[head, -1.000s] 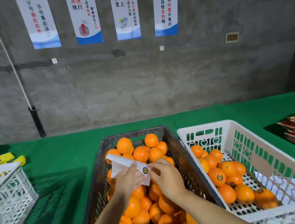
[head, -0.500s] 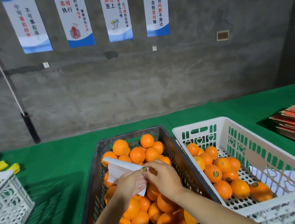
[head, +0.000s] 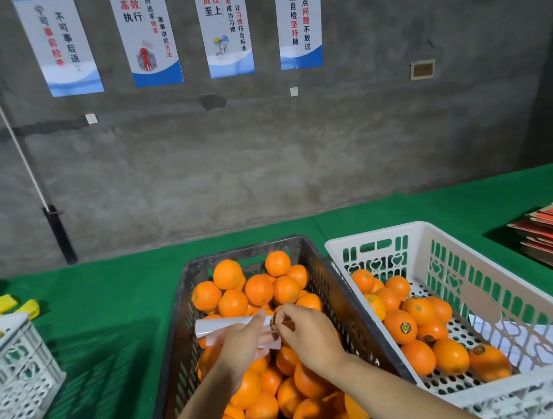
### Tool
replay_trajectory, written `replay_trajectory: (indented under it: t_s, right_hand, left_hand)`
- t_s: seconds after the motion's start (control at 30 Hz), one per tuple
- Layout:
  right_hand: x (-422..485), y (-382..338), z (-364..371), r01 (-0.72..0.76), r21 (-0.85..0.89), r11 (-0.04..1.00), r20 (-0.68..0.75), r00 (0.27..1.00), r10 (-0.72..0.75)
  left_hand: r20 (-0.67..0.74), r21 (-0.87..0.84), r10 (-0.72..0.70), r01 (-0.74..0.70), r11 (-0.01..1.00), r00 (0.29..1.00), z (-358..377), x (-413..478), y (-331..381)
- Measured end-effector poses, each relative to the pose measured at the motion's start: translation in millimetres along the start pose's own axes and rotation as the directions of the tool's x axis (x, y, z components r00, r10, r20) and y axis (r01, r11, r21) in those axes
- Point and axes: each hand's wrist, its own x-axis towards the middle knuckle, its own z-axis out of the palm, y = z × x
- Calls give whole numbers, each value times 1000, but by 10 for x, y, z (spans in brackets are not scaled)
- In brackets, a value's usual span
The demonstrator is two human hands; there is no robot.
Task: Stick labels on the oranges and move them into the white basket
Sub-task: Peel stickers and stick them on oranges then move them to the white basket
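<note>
Head view: my left hand [head: 240,342] grips the label sheet [head: 226,326]; right hand [head: 304,332] pinches a label [head: 274,320]. About a dozen oranges [head: 416,327] fill the white basket [head: 528,311] at 3 o'clock; dark crate [head: 333,292] remains full.

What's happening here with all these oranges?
A person is labelling oranges. The left hand holds a white strip of sticker backing over the dark crate of oranges, while the right hand pinches a small label at its edge. Several labelled oranges already lie in the white basket to the right.
</note>
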Motion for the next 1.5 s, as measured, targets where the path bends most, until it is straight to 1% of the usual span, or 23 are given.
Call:
replay_trajectory:
  t_s: [0.2, 0.33, 0.53, 0.6, 0.67, 0.7, 0.73, 0.77, 0.8, 0.83, 0.87, 0.9, 0.97, 1.0, 1.03, 1.1, 1.13, 1.2, 1.23, 1.33, 1.4, 1.5]
  right_hand:
    - [22, -3, -4, -18, 16, 1000, 9, 1000, 18]
    - [20, 12, 24, -40, 23, 999, -17, 999, 40]
    - [1, 33, 24, -5, -15, 1000, -9, 1000, 4]
    - [-6, 25, 25, 8, -16, 1000, -10, 1000, -8]
    - [8, 6, 17, 0, 44, 999, -16, 1000, 0]
    - [23, -2, 8, -18, 96, 995, -33, 999, 21]
    - [44, -3, -7, -43, 152, 987, -68, 996, 54]
    - [67, 7, -32, -73, 212, 975, -116, 988, 99]
    - [91, 33, -64, -115, 274, 955, -156, 974, 162]
    - [113, 68, -95, -170, 329, 929, -172, 956, 236]
    - [130, 107, -122, -233, 348, 908, -158, 940, 301]
    - [143, 146, -139, -288, 319, 903, -124, 932, 341]
    - [166, 215, -140, -341, 164, 926, -19, 937, 349]
    - [174, 242, -129, -344, 63, 937, 49, 939, 341]
    - [180, 271, -112, -338, -62, 939, 123, 931, 343]
    - [184, 329, -77, -301, -315, 900, 258, 885, 387]
    - [191, 352, -61, -292, -375, 880, 301, 859, 414]
    - [229, 379, -17, -306, -350, 885, 338, 840, 424]
    - [255, 387, 6, -316, -312, 896, 333, 847, 414]
    - [349, 421, 63, -342, -248, 906, 287, 867, 406]
    - [384, 480, 116, -332, -281, 901, 272, 872, 406]
    - [388, 544, 211, -330, -320, 888, 284, 861, 422]
  left_hand:
    - [-40, 24, 33, -32, 999, 999, 15, 34, -20]
    - [-61, 128, 82, -74, 989, 995, 15, 72, -55]
    - [-26, 241, 62, -54, 969, 998, -32, 182, -133]
    - [-38, 265, 92, -79, 961, 995, -42, 197, -153]
    - [-92, 276, 164, -133, 952, 982, -42, 171, -140]
    - [-140, 304, 227, -176, 936, 964, -51, 140, -127]
    - [-198, 380, 311, -220, 898, 930, -66, 107, -111]
    - [-252, 493, 402, -240, 836, 880, -84, 80, -101]
    - [-282, 601, 480, -237, 763, 831, -98, 49, -90]
    - [-300, 667, 532, -225, 711, 792, -110, 27, -79]
    - [-304, 691, 579, -243, 681, 757, -108, 4, -58]
    - [-293, 702, 627, -283, 653, 722, -101, -12, -36]
    - [-214, 747, 744, -385, 542, 633, -86, -48, 6]
    - [-185, 747, 762, -415, 520, 621, -89, -52, 7]
    - [-185, 736, 756, -421, 530, 628, -100, -45, -4]
    - [-225, 733, 705, -360, 578, 673, -120, -31, -33]
    - [-236, 753, 689, -319, 575, 685, -120, -34, -43]
    - [-232, 799, 680, -262, 541, 696, -111, -33, -53]
    - [-240, 806, 677, -246, 539, 696, -104, -33, -48]
    - [-285, 792, 647, -207, 575, 707, -118, -25, -36]
    - [-272, 793, 633, -204, 574, 724, -125, -25, -39]
    - [-211, 812, 635, -229, 537, 743, -108, -3, -36]
